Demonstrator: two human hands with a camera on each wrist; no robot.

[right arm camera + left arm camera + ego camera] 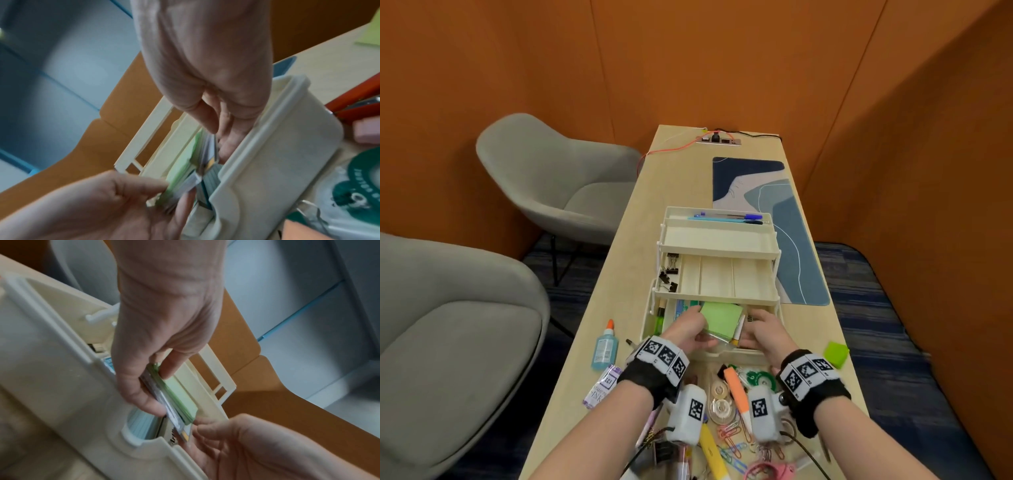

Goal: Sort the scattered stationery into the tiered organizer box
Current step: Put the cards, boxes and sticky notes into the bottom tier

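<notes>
The cream tiered organizer box (717, 240) stands open in the middle of the table. Its top tier holds pens (729, 218) and its middle tier holds black binder clips (668, 274) in the left compartment. A green sticky note pad (722, 317) in clear wrap sits tilted in the bottom tier. My left hand (693, 330) pinches its left side, thumb below and finger on top (162, 389). My right hand (751, 330) pinches the pad's other end inside the tier (216, 136). The pad (180, 395) lies above other items in the tier.
Near the table's front edge lie an orange highlighter (738, 390), tape rolls (720, 401), paper clips (732, 442) and a yellow marker (714, 452). A glue bottle (604, 346) lies left of the box, a green note block (836, 354) right. Blue desk mat (774, 222) behind; grey chairs (551, 181) left.
</notes>
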